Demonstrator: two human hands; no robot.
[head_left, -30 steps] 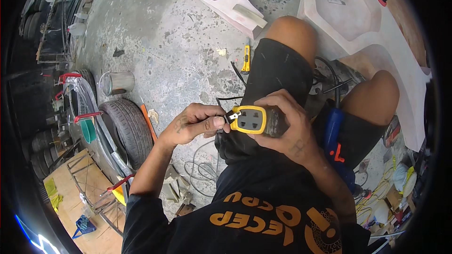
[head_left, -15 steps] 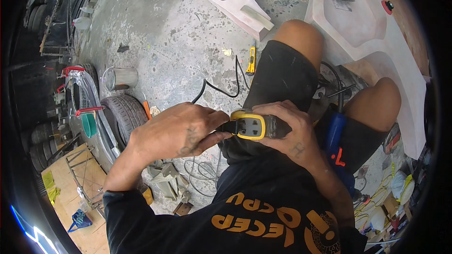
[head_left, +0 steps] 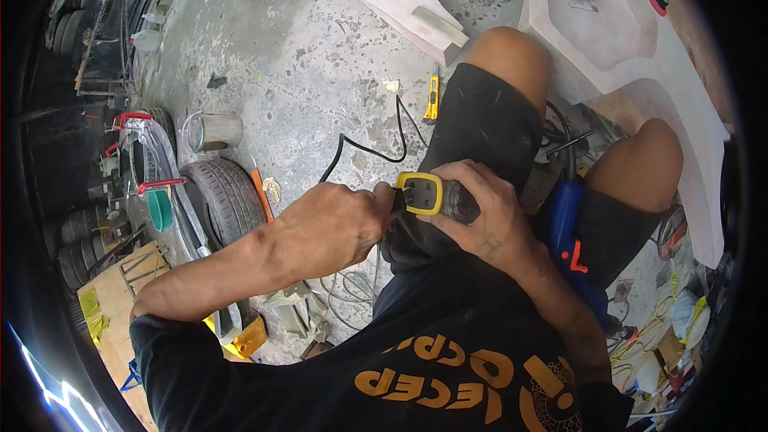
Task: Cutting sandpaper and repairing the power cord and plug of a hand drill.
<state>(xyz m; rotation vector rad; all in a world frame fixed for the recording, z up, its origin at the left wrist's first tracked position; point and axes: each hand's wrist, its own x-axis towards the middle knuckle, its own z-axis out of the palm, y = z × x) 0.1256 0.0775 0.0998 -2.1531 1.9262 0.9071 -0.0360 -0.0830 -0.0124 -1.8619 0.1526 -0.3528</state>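
Over my lap, my right hand (head_left: 484, 208) is wrapped round a dark extension socket (head_left: 460, 202) with a yellow rim around its slotted face. My left hand (head_left: 344, 220) is closed on a black plug (head_left: 399, 198), most of which the fingers hide. The plug is at the left side of the socket's face; whether its prongs are in the slots I cannot tell. A black cord (head_left: 344, 144) runs over the floor from beside my left hand. Along my right thigh lies a blue power tool (head_left: 567, 220) with an orange switch.
Ahead on the concrete floor is a yellow utility knife (head_left: 432, 98). Two pale pinkish moulded panels (head_left: 552, 40) stand at the front right. A tire (head_left: 228, 196), a metal can (head_left: 216, 131) and a green container (head_left: 160, 210) are on the left. Loose cables (head_left: 348, 292) lie by my lap.
My left elbow has swung outward, and the left hand has turned over the plug. The plug covers less of the socket's face, which has shifted slightly upward in view.
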